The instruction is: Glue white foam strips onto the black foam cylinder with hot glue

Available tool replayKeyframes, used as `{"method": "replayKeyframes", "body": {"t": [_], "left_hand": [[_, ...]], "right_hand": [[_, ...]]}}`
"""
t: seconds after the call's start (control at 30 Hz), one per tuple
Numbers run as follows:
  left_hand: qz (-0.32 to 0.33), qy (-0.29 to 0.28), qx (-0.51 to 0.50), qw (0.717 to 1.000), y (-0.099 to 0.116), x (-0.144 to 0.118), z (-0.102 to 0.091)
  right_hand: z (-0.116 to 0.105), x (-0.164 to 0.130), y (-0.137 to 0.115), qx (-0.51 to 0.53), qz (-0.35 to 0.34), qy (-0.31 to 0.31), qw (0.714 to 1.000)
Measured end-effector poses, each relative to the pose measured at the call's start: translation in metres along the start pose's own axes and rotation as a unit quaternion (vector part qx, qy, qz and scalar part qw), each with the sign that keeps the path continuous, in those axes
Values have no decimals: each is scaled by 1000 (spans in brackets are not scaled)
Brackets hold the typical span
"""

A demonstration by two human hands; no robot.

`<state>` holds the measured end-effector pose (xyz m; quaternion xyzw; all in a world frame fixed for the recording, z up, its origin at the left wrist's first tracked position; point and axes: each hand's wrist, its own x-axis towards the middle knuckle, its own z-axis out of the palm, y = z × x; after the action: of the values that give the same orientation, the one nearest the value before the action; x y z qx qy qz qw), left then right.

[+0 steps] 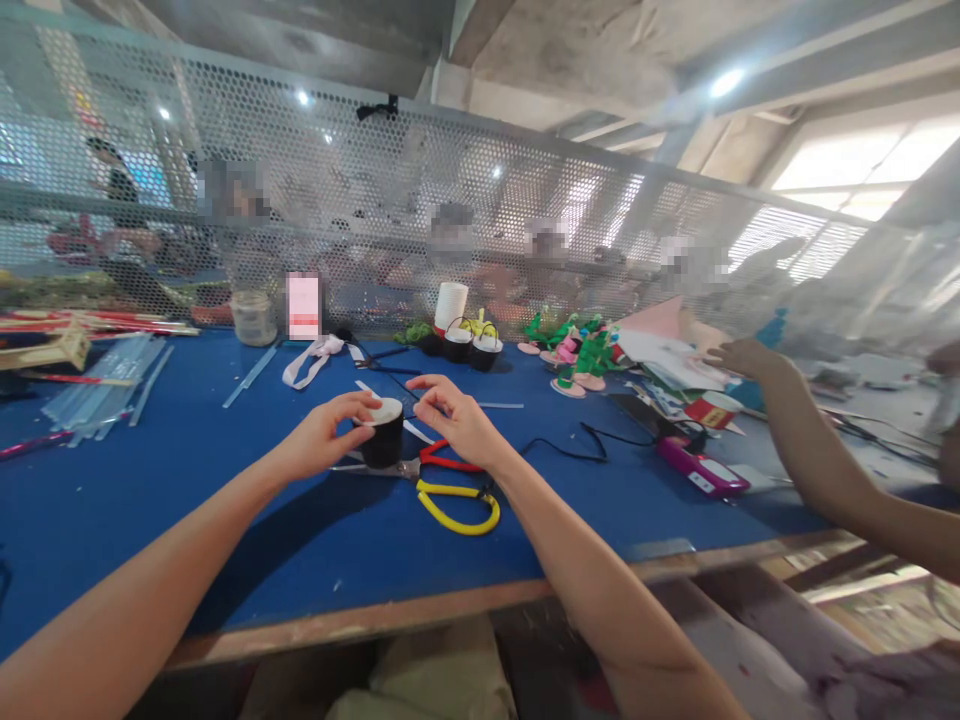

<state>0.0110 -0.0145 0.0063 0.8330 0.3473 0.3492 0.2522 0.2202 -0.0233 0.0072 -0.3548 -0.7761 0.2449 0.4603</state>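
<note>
My left hand [324, 436] grips a small black pot with a white top [385, 436], held just above the blue table [225, 500]. My right hand [456, 420] is right beside the pot, fingers pinched together near its rim; I cannot tell whether something thin is between them. Under the hands lie scissors with red and yellow handles [454, 492].
Two finished black pots with handles [471, 346] and a white cup [450, 305] stand at the back by the mesh screen [480, 220]. Green and pink craft pieces [574, 355], glue sticks [101, 385], a jar [253, 318] and a pink device [701, 470] lie around. A co-worker's arm [817, 450] reaches in at right.
</note>
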Motion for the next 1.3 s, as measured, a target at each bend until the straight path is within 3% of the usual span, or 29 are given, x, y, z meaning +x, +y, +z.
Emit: {"method": "replayKeyframes", "body": {"t": [0.13, 0.3, 0.7, 0.9, 1.17, 1.3], "left_hand": [[-71, -18, -118, 990, 1, 1, -4], [-114, -55, -204, 971, 10, 0, -6], [-124, -90, -325, 933, 10, -2, -6], [-125, -92, -385, 910, 2, -3, -4], [-161, -73, -300, 938, -6, -1, -3], [-113, -42, -212, 970, -4, 0, -3]], "right_hand": [[-2, 0, 1, 7, 17, 17, 1000], [0, 1, 6, 20, 17, 24, 999], [5, -1, 2, 116, 67, -4, 991], [7, -2, 4, 96, 81, -4, 992], [8, -1, 6, 28, 31, -6, 999], [9, -3, -3, -34, 14, 5, 999]]}}
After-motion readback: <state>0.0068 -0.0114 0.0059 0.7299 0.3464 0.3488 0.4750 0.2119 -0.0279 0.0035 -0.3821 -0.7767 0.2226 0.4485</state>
